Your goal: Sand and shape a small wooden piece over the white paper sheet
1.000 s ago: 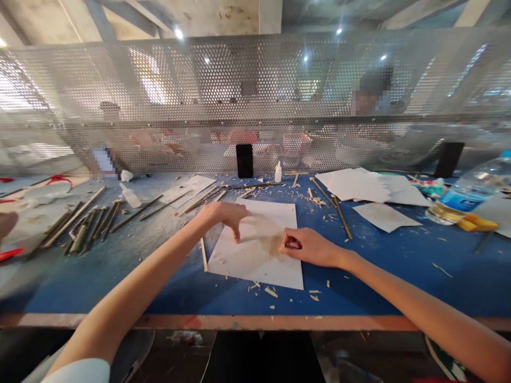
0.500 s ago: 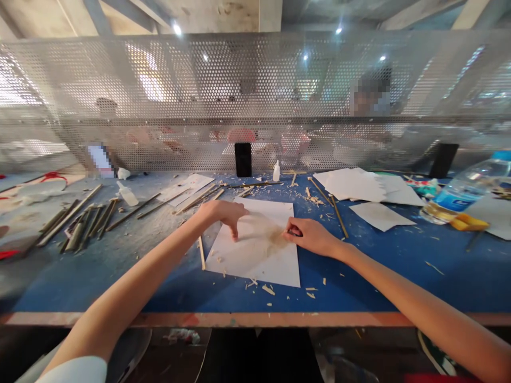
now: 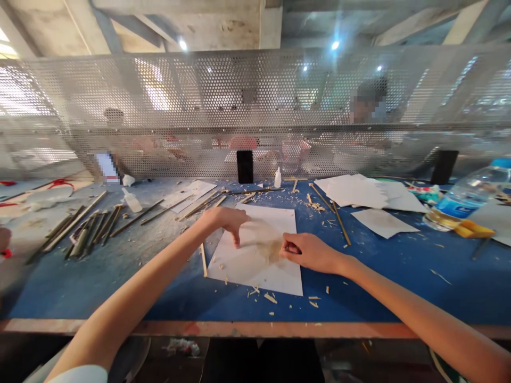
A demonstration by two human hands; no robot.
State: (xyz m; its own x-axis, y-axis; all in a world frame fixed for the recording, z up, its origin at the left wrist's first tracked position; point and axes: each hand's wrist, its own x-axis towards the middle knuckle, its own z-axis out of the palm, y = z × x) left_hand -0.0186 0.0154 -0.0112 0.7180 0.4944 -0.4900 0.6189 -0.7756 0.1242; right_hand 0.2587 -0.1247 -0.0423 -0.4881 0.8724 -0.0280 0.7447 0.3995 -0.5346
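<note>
A white sheet of paper (image 3: 255, 276) lies on the blue tabletop, with a brownish smudge right of its middle. On its upper left part rests my left hand (image 3: 233, 221), thumb and fingers spread, pressing the sheet. My right hand (image 3: 297, 249) is closed in a pinch at the sheet's right edge, beside the smudge. Whatever sits between those fingers is too small and hidden to name. A thin pale wooden strip (image 3: 204, 259) lies along the sheet's left edge, and shavings (image 3: 270, 298) are scattered near its lower edge.
Bundled sticks (image 3: 90, 231) and a small glue bottle (image 3: 131, 201) lie to the left. A black phone (image 3: 245, 167) and another white bottle (image 3: 277, 177) stand before the perforated metal screen (image 3: 191, 106). More paper (image 3: 347, 190) and a large plastic bottle (image 3: 459, 205) are at right.
My right hand has shifted slightly down and left over the sheet's right edge. The left hand stays in place on the paper. The whole view has tilted up a little.
</note>
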